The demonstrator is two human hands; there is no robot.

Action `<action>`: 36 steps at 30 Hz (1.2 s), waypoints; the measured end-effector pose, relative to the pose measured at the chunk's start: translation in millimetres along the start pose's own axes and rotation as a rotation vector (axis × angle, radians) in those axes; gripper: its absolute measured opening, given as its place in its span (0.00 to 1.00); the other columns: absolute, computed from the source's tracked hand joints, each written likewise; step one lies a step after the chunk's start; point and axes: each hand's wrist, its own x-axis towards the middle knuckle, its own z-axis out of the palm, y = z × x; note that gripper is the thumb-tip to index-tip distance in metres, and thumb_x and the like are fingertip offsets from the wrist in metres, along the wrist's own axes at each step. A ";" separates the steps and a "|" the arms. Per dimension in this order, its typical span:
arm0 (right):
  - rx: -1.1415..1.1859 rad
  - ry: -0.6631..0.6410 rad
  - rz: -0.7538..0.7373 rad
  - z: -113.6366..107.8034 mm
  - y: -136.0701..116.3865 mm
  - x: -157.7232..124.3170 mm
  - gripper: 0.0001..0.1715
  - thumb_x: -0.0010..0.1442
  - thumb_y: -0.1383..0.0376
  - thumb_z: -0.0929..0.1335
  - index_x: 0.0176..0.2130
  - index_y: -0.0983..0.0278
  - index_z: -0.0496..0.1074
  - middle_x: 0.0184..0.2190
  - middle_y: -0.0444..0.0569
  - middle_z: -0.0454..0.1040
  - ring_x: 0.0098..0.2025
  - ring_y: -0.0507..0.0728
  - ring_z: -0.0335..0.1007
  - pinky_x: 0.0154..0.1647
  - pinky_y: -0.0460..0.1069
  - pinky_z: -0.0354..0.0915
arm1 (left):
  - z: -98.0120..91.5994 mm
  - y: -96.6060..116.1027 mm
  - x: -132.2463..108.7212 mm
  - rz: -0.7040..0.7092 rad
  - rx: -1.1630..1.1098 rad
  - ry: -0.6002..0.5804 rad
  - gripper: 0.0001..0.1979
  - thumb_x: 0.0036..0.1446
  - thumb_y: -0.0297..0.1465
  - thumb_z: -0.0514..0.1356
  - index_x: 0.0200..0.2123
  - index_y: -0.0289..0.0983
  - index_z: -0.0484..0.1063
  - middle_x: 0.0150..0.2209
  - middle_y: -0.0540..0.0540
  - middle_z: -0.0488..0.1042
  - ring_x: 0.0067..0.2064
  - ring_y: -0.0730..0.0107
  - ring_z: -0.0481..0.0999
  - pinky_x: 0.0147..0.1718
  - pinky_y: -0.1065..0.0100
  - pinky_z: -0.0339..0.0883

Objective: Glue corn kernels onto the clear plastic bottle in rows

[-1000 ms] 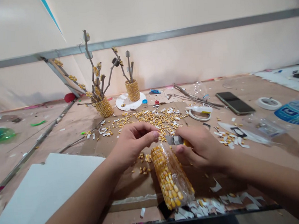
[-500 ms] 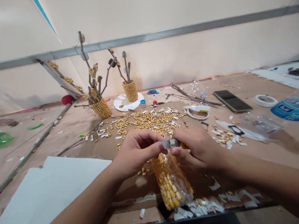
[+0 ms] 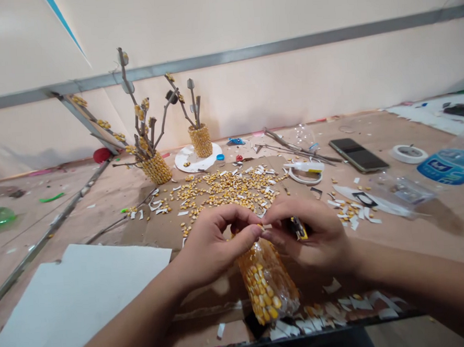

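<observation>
My left hand (image 3: 220,242) is closed in a pinch, thumb against forefinger, on a small pale piece (image 3: 262,228). Meeting it there are the fingertips of my right hand (image 3: 312,234). That hand also has a yellow-and-black tool (image 3: 299,228) tucked in its curled fingers, mostly hidden. Below both hands is a clear plastic bottle (image 3: 280,280), partly covered with rows of corn kernels (image 3: 262,295); its upper end is hidden behind my fingers. Loose kernels and white scraps (image 3: 233,186) lie scattered just beyond my hands.
Two kernel-covered pots (image 3: 158,169) (image 3: 200,140) hold twigs at the back. On the right are a phone (image 3: 358,154), a tape roll (image 3: 409,154), a glue bottle (image 3: 304,167) and a blue-labelled bottle (image 3: 451,166). White card (image 3: 86,303) lies at left.
The yellow-and-black tool's metal end has moved away from my left fingertips, back into my right hand. My right thumb and forefinger now meet the left fingertips at the small piece.
</observation>
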 end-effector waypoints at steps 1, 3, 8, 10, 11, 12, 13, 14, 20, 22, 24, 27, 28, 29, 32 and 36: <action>-0.017 -0.004 0.022 -0.6 -0.5 0.1 0.06 0.66 0.67 0.73 0.38 0.60 0.72 0.27 0.41 0.71 0.26 0.50 0.62 0.27 0.47 0.59 | -0.5 0.3 0.4 0.007 0.012 -0.001 0.11 0.63 0.37 0.67 0.37 0.34 0.81 0.33 0.44 0.81 0.35 0.67 0.76 0.37 0.66 0.69; -0.077 -0.041 0.065 -2.3 -0.5 0.3 0.12 0.69 0.62 0.71 0.34 0.61 0.69 0.25 0.40 0.68 0.25 0.50 0.60 0.27 0.47 0.57 | -1.1 1.6 1.4 0.018 0.002 0.022 0.10 0.62 0.37 0.67 0.35 0.34 0.80 0.31 0.45 0.79 0.33 0.69 0.74 0.35 0.67 0.67; -0.186 -0.257 0.052 -5.9 4.9 -0.8 0.33 0.74 0.40 0.57 0.30 0.61 0.62 0.24 0.41 0.61 0.24 0.51 0.55 0.26 0.48 0.50 | 0.4 4.5 2.9 0.023 -0.141 0.098 0.09 0.59 0.35 0.69 0.33 0.35 0.78 0.29 0.49 0.76 0.30 0.74 0.71 0.31 0.72 0.65; -0.206 -0.298 0.063 -5.8 6.8 -1.9 0.34 0.75 0.39 0.54 0.30 0.61 0.61 0.24 0.41 0.62 0.25 0.51 0.55 0.27 0.48 0.48 | 1.3 4.2 2.7 0.023 -0.177 0.096 0.10 0.59 0.35 0.70 0.33 0.35 0.78 0.29 0.49 0.76 0.30 0.75 0.71 0.31 0.73 0.65; -0.215 -0.305 0.067 -5.5 7.5 -2.4 0.34 0.75 0.39 0.54 0.31 0.61 0.60 0.25 0.42 0.62 0.25 0.51 0.55 0.27 0.49 0.48 | 1.7 3.9 2.5 0.023 -0.188 0.089 0.10 0.59 0.35 0.71 0.33 0.35 0.78 0.29 0.49 0.77 0.31 0.75 0.72 0.31 0.73 0.66; -0.222 -0.304 0.065 -5.1 7.9 -2.7 0.34 0.75 0.39 0.54 0.31 0.60 0.60 0.25 0.42 0.62 0.25 0.51 0.55 0.27 0.49 0.48 | 1.9 3.5 2.3 0.023 -0.198 0.079 0.11 0.59 0.36 0.71 0.33 0.34 0.78 0.30 0.49 0.77 0.31 0.74 0.72 0.32 0.73 0.66; -0.227 -0.301 0.060 -4.8 8.2 -3.0 0.34 0.76 0.40 0.54 0.31 0.60 0.60 0.25 0.41 0.62 0.25 0.51 0.55 0.27 0.49 0.47 | 2.0 3.1 2.1 0.020 -0.206 0.066 0.12 0.60 0.37 0.72 0.34 0.34 0.79 0.31 0.48 0.78 0.32 0.74 0.73 0.32 0.73 0.67; -0.232 -0.299 0.052 -4.6 8.4 -3.1 0.33 0.76 0.40 0.54 0.31 0.60 0.60 0.25 0.41 0.62 0.25 0.51 0.55 0.27 0.49 0.47 | 2.0 2.8 2.0 0.019 -0.213 0.058 0.12 0.60 0.38 0.72 0.34 0.34 0.79 0.31 0.48 0.79 0.32 0.73 0.74 0.32 0.73 0.68; -0.236 -0.305 0.036 -4.1 9.1 -2.5 0.33 0.76 0.41 0.54 0.31 0.60 0.60 0.25 0.41 0.62 0.25 0.51 0.55 0.28 0.48 0.47 | 2.1 1.9 1.2 0.021 -0.216 0.065 0.16 0.59 0.42 0.72 0.35 0.34 0.80 0.32 0.46 0.80 0.33 0.72 0.75 0.33 0.72 0.70; -0.231 -0.300 0.033 -3.9 9.6 -2.3 0.32 0.76 0.41 0.54 0.31 0.60 0.60 0.25 0.41 0.62 0.25 0.51 0.55 0.28 0.48 0.47 | 2.4 1.9 0.8 0.022 -0.200 0.061 0.16 0.60 0.42 0.72 0.35 0.34 0.79 0.32 0.46 0.80 0.32 0.72 0.75 0.33 0.72 0.70; -0.224 -0.298 0.026 -3.7 9.7 -2.4 0.32 0.76 0.41 0.55 0.31 0.60 0.60 0.25 0.41 0.62 0.25 0.51 0.55 0.28 0.48 0.47 | 2.5 2.3 0.6 0.039 -0.167 0.054 0.16 0.60 0.43 0.71 0.34 0.34 0.79 0.31 0.46 0.79 0.32 0.73 0.74 0.33 0.73 0.69; -0.212 -0.298 0.023 -3.0 7.9 -3.2 0.32 0.76 0.41 0.56 0.31 0.61 0.61 0.25 0.41 0.62 0.25 0.51 0.55 0.27 0.48 0.47 | 2.0 2.6 0.8 0.068 -0.113 0.036 0.18 0.62 0.44 0.70 0.33 0.34 0.78 0.30 0.47 0.78 0.31 0.73 0.72 0.32 0.72 0.68; -0.215 -0.296 0.021 -2.5 6.7 -3.6 0.33 0.76 0.41 0.56 0.31 0.61 0.61 0.25 0.41 0.62 0.25 0.51 0.56 0.27 0.48 0.47 | 1.7 2.4 0.7 0.076 -0.106 0.029 0.18 0.62 0.45 0.69 0.33 0.34 0.78 0.30 0.47 0.77 0.30 0.73 0.71 0.31 0.72 0.67; -0.222 -0.293 0.017 -2.0 5.4 -3.9 0.33 0.76 0.41 0.56 0.31 0.61 0.62 0.25 0.42 0.62 0.25 0.51 0.56 0.27 0.48 0.47 | 1.4 2.0 0.5 0.082 -0.104 0.021 0.19 0.62 0.46 0.69 0.33 0.34 0.77 0.29 0.47 0.77 0.30 0.73 0.71 0.31 0.72 0.67; -0.252 -0.275 -0.012 -1.2 3.4 -3.8 0.33 0.76 0.41 0.56 0.31 0.61 0.63 0.26 0.43 0.63 0.25 0.52 0.57 0.27 0.49 0.48 | 1.1 0.4 -2.0 0.098 -0.127 0.005 0.19 0.63 0.46 0.68 0.33 0.34 0.77 0.29 0.46 0.76 0.29 0.73 0.70 0.30 0.72 0.66; -0.234 -0.110 0.108 -7.3 12.4 1.3 0.33 0.76 0.42 0.56 0.28 0.60 0.59 0.22 0.40 0.59 0.23 0.51 0.53 0.26 0.49 0.48 | 2.1 0.6 -6.9 0.154 -0.157 -0.039 0.16 0.64 0.42 0.68 0.32 0.35 0.78 0.28 0.47 0.75 0.29 0.73 0.69 0.30 0.72 0.65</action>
